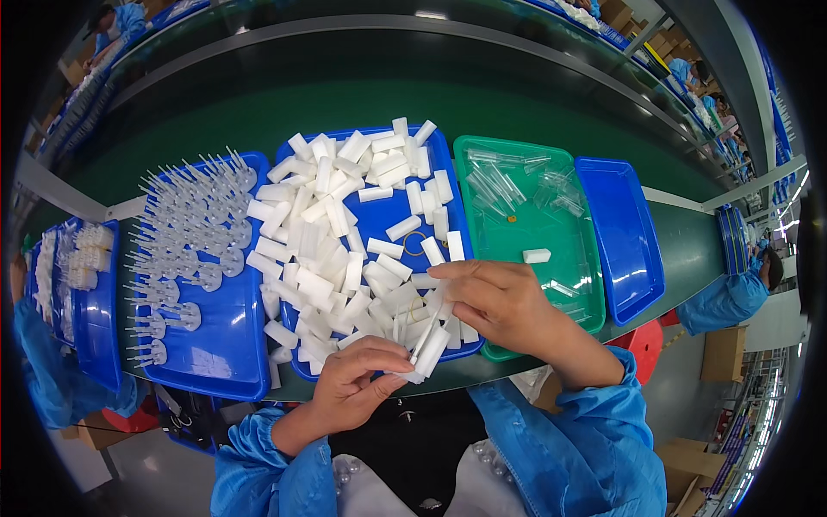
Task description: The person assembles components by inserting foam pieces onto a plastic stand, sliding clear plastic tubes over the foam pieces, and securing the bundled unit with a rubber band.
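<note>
Over the near edge of a blue tray (379, 226) heaped with white foam-like blocks, both hands work close together. My left hand (355, 386) is closed, thumb and fingers pinching a white block (434, 350) by its lower end. A thin, pale strip (420, 343) lies along this block; whether it is part of it I cannot tell. My right hand (508, 306) is closed too, with thumb and index finger at the upper end of a whitish, partly see-through piece (442, 302). Its exact kind is hard to make out.
Left stands a blue tray (215, 349) of translucent discs with upright stems. Right are a green tray (517, 241) with transparent tubes and one white block (536, 256), then another blue tray (633, 250). A green conveyor surface (345, 86) runs behind. Co-workers in blue sit at both sides.
</note>
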`<state>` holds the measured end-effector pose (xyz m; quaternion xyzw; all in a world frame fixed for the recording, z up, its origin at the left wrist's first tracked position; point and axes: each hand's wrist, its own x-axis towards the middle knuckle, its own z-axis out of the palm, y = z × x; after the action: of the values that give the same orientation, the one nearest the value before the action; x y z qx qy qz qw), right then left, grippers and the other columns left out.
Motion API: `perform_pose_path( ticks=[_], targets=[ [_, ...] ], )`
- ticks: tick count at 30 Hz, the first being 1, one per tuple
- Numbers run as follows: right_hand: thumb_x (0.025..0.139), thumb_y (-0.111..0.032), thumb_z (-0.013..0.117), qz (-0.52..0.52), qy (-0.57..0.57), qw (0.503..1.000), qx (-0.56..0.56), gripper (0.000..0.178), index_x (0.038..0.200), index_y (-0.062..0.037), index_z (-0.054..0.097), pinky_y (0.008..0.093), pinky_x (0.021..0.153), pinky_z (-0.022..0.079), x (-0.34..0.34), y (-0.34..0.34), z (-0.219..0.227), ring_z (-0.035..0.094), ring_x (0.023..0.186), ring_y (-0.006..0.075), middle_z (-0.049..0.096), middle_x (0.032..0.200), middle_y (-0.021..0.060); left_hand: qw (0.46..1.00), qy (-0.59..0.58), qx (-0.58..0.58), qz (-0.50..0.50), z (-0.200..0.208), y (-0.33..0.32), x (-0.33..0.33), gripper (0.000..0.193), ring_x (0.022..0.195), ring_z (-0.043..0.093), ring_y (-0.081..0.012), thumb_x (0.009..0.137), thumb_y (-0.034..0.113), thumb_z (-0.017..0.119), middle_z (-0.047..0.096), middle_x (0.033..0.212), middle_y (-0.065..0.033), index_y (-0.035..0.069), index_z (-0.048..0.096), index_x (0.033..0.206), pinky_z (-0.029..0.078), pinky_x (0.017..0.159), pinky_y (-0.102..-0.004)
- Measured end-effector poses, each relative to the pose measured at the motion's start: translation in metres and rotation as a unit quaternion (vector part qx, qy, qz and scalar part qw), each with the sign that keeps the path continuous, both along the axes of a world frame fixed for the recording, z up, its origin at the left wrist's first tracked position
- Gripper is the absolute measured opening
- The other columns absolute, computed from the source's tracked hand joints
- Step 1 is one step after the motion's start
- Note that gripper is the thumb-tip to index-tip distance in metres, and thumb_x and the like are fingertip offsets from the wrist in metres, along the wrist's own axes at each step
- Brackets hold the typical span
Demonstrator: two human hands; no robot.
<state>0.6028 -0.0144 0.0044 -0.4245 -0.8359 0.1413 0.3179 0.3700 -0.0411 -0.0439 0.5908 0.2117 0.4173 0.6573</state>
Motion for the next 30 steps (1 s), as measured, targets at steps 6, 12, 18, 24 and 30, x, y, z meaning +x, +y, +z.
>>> perform_pose_path(
  ticks=[6, 12, 18, 24, 30],
  targets=[
    [0.07, -0.002, 0.066, 0.012, 0.008, 0.999, -0.039, 0.014, 0.082, -0.004, 0.06, 0.031, 0.064, 0.053, 0.003, -0.005, 0.009, 0.064, 0.077, 0.0261, 0.062, 0.101, 0.0101, 1.0, 0.023, -0.004, 0.012, 0.0, -0.001, 0.002, 0.017, 0.086, 0.059, -0.0169, 0.082, -0.002, 0.061, 0.059, 0.098, -0.0125, 0.002, 0.063, 0.098, 0.046, 0.071, -0.0246],
    [0.076, -0.002, 0.067, 0.008, 0.186, 0.952, -0.244, 0.01, 0.085, -0.003, 0.065, 0.0259, 0.066, 0.052, 0.017, -0.007, 0.011, 0.064, 0.081, 0.0163, 0.065, 0.096, 0.0093, 0.988, 0.091, 0.125, 0.009, 0.006, 0.003, 0.003, 0.016, 0.084, 0.061, -0.0213, 0.079, -0.002, 0.063, 0.062, 0.091, -0.0106, 0.003, 0.065, 0.094, 0.048, 0.07, -0.0276],
    [0.076, -0.001, 0.068, -0.007, 0.278, 0.904, -0.325, 0.01, 0.086, -0.0007, 0.064, 0.024, 0.07, 0.051, 0.018, -0.013, 0.004, 0.064, 0.083, 0.0137, 0.066, 0.093, 0.0101, 0.982, 0.097, 0.16, -0.022, 0.003, 0.004, 0.006, 0.018, 0.08, 0.06, -0.0227, 0.077, -0.003, 0.063, 0.061, 0.092, -0.0103, 0.003, 0.064, 0.094, 0.047, 0.066, -0.0288],
    [0.076, -0.002, 0.07, -0.008, 0.309, 0.858, -0.411, 0.01, 0.084, 0.0009, 0.064, 0.0256, 0.074, 0.051, 0.021, -0.007, 0.003, 0.064, 0.086, 0.0143, 0.067, 0.091, 0.0091, 0.979, 0.109, 0.169, -0.028, 0.008, 0.004, 0.006, 0.011, 0.076, 0.059, -0.0224, 0.078, -0.002, 0.064, 0.061, 0.089, -0.0113, 0.002, 0.065, 0.088, 0.047, 0.066, -0.0293],
    [0.071, 0.005, 0.07, 0.057, 0.303, 0.856, -0.415, 0.012, 0.08, 0.0009, 0.063, 0.0293, 0.077, 0.049, 0.019, -0.009, 0.004, 0.065, 0.084, 0.0192, 0.067, 0.087, 0.0139, 0.982, 0.099, 0.16, -0.009, 0.008, 0.002, 0.007, 0.009, 0.077, 0.059, -0.0226, 0.079, -0.003, 0.062, 0.061, 0.089, -0.0107, 0.002, 0.065, 0.086, 0.047, 0.066, -0.029]
  ],
)
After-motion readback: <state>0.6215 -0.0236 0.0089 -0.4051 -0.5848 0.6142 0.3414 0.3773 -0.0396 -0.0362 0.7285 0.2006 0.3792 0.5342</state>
